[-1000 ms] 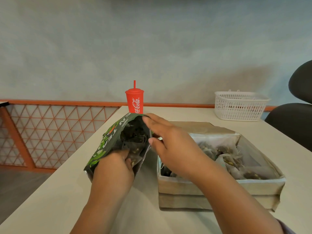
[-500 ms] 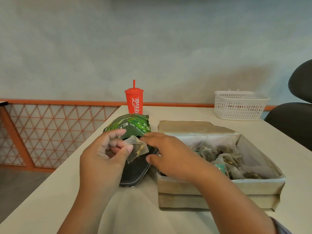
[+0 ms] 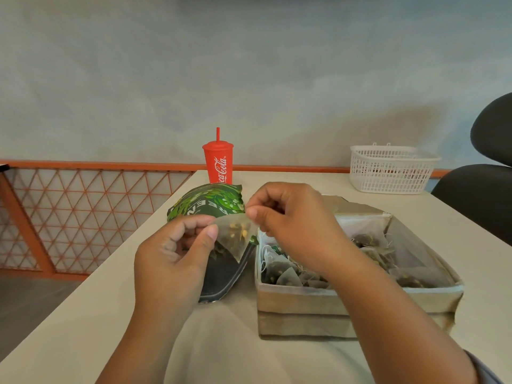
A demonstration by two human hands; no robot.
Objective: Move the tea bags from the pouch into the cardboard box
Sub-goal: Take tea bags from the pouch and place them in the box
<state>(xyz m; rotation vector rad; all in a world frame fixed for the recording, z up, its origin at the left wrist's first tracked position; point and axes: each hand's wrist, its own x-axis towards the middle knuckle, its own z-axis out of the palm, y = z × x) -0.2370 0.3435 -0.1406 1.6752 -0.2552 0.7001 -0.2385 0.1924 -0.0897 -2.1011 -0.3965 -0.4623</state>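
Note:
A translucent tea bag [image 3: 235,234] hangs between both hands above the green pouch [image 3: 210,204]. My left hand [image 3: 177,253] pinches its left corner between thumb and fingers. My right hand [image 3: 291,220] pinches its right corner with thumb and forefinger. The pouch lies on the table under my left hand, its dark lower end [image 3: 221,278] showing. Right beside it stands the open cardboard box [image 3: 304,309], lined with white paper and holding several tea bags [image 3: 285,275].
A red Coca-Cola cup with a straw [image 3: 218,162] stands behind the pouch near the table's far edge. A white plastic basket [image 3: 390,169] sits at the back right. A black chair [image 3: 482,195] is at the right. The table's left edge [image 3: 91,275] drops to the floor.
The left hand let go of the pouch's mouth and drew a tea bag out; the pouch now lies flat. The right hand rose and took the bag's other corner.

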